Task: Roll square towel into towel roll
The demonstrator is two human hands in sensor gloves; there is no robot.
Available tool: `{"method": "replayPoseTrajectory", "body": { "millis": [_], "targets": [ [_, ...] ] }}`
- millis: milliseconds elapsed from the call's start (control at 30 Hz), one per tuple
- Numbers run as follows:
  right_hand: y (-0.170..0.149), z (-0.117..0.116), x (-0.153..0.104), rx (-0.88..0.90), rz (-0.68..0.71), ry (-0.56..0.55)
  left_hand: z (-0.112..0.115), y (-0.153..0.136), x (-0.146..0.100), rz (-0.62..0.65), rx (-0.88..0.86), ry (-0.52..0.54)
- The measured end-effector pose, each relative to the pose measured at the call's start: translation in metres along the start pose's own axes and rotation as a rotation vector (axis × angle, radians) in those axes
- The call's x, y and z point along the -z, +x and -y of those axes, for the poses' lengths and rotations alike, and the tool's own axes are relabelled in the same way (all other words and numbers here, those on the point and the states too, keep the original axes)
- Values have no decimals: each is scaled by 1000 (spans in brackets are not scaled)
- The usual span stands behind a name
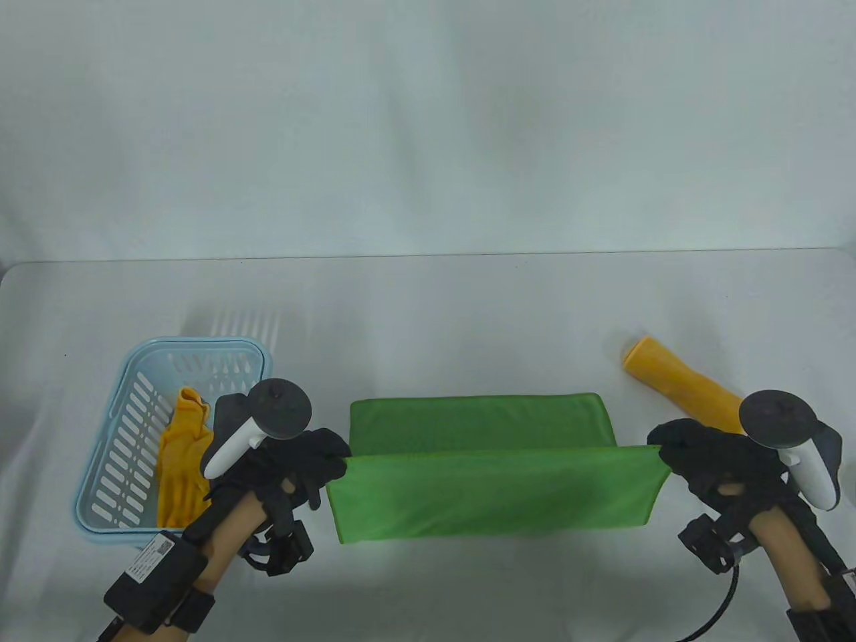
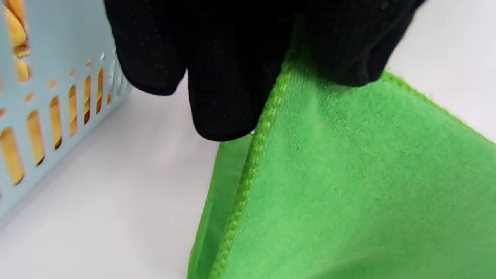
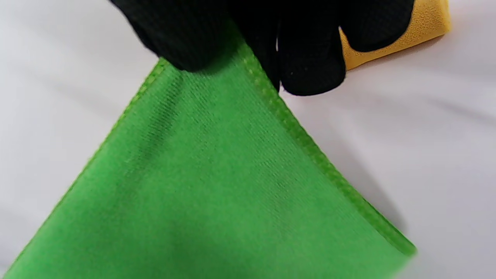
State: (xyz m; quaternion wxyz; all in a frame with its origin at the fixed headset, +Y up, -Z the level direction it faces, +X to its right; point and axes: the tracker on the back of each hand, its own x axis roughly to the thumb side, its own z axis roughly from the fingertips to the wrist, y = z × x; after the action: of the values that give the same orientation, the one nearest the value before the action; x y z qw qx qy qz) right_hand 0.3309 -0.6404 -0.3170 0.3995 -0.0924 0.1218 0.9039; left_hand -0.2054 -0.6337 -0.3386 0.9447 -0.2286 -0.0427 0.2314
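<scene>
A green square towel lies at the table's front middle, its near part lifted off the table and its far part flat behind. My left hand pinches the towel's left corner; its fingers close on the hemmed edge of the towel. My right hand pinches the right corner; its fingers hold the towel at its tip. The edge hangs stretched between both hands.
A light blue slotted basket at the left holds a crumpled yellow cloth; the basket is close to my left hand. A rolled yellow towel lies at the right, just behind my right hand; it also shows in the right wrist view.
</scene>
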Motion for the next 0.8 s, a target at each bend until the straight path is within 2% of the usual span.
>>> {"method": "replayPoseTrajectory", "body": {
  "millis": [467,800],
  "targets": [
    [6,-22,78,-47,-174,-76,-3,11,72,-282,69,82],
    [3,-53,123,-167,-305,-189,18,13,131,-435,183,163]
  ]
}}
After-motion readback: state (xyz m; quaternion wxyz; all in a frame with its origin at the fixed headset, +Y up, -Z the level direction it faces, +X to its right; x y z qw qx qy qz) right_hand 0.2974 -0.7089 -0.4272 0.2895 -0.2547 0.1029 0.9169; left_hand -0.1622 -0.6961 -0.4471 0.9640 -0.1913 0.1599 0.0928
